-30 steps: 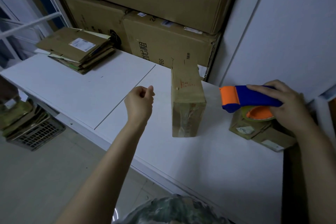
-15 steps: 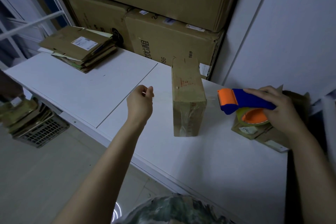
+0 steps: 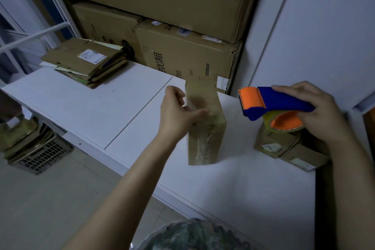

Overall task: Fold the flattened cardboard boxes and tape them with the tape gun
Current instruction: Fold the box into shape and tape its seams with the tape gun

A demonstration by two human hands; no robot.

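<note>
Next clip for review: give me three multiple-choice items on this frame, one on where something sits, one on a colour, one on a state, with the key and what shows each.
1. Where does the stack of flattened boxes lie?
A. far left of the white table
B. on the floor
C. under the tape gun

2. What colours is the tape gun?
A. red and black
B. blue and orange
C. all grey

3. What is the left hand doing?
A. resting flat on the table
B. holding the tape gun
C. open, at the upright folded box

Key: 1 A, the stack lies at the far-left end; 2 B, blue handle, orange head; 3 C, fingers spread at the box's side while the right hand grips the gun.
</note>
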